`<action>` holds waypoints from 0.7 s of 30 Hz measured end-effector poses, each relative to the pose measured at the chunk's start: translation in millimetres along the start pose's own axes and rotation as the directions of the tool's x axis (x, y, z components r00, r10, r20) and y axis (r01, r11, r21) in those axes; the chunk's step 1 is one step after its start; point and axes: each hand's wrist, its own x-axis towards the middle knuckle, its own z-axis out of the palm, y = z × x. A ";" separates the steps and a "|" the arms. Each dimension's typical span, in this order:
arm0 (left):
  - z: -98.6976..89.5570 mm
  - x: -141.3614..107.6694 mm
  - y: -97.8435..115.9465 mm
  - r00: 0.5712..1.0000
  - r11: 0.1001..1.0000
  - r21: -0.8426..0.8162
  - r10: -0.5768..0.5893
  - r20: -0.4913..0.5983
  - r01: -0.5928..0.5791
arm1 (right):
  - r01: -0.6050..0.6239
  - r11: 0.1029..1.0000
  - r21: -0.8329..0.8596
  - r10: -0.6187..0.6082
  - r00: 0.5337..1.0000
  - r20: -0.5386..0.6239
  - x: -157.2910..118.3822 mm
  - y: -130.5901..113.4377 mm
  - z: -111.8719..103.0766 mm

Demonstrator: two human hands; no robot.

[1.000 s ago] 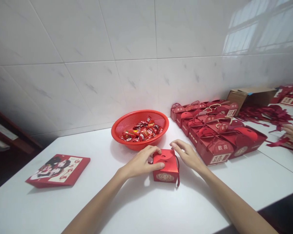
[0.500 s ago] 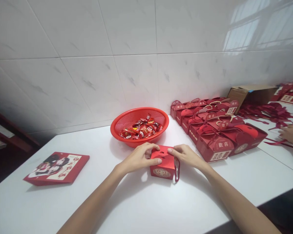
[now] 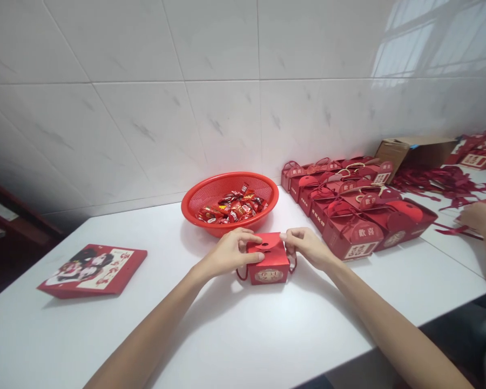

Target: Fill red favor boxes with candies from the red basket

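A small red gift box (image 3: 272,274) with a round gold emblem on its front stands on the white table, its top flaps folded over with two small holes showing. My left hand (image 3: 234,253) grips its left side, thumb on the top and fingers toward the back. With curled fingers, my right hand (image 3: 305,246) pinches the box's rear right corner; its fingertips are partly hidden. Dark red cord loops hang at both sides of the box. Just behind it, a red plastic basket (image 3: 190,216) holds several wrapped candies (image 3: 238,208).
On the left lies a flat, folded red carton (image 3: 93,271) with printed figures. Rows of finished-looking red boxes (image 3: 348,216) fill the right, near a cardboard box (image 3: 413,156) and a heap of dark red ribbons (image 3: 441,181). Another person's hand (image 3: 481,221) works at the right edge.
My right hand has slid from the box's top to its right rear corner. The box has turned slightly, and a cord loop now shows at its left. The other person's hand has come further in.
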 end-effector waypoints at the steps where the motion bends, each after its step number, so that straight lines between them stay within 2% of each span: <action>1: 0.1 0.0 0.5 1.000 1.000 -0.017 -0.004 -0.005 0.004 | 0.018 0.998 0.068 -0.016 1.000 -0.020 -0.3 -2.2 -1.0; 5: -4.4 -2.7 8.2 0.999 0.992 -0.123 -0.029 0.013 0.031 | 0.124 0.963 0.240 -0.090 0.985 -0.146 -1.4 -10.3 -4.6; 9: -19.1 -8.5 20.6 0.995 0.966 -0.241 -0.095 0.023 0.098 | 0.196 0.935 0.296 -0.140 0.969 -0.202 -2.7 -15.5 -6.5; 12: -33.0 -12.0 25.2 0.993 0.927 -0.362 -0.114 -0.015 0.100 | 0.232 0.917 0.324 -0.158 0.958 -0.239 -3.2 -16.7 -6.3; 16: -48.2 -18.6 30.0 0.995 0.846 -0.533 -0.057 -0.081 0.005 | 0.280 0.900 0.334 -0.202 0.947 -0.250 -4.8 -17.8 -5.3; 21: -56.2 -34.2 46.0 0.987 0.766 -0.627 0.057 -0.149 -0.139 | 0.353 0.917 0.184 -0.306 0.921 -0.241 -9.2 -29.1 -5.3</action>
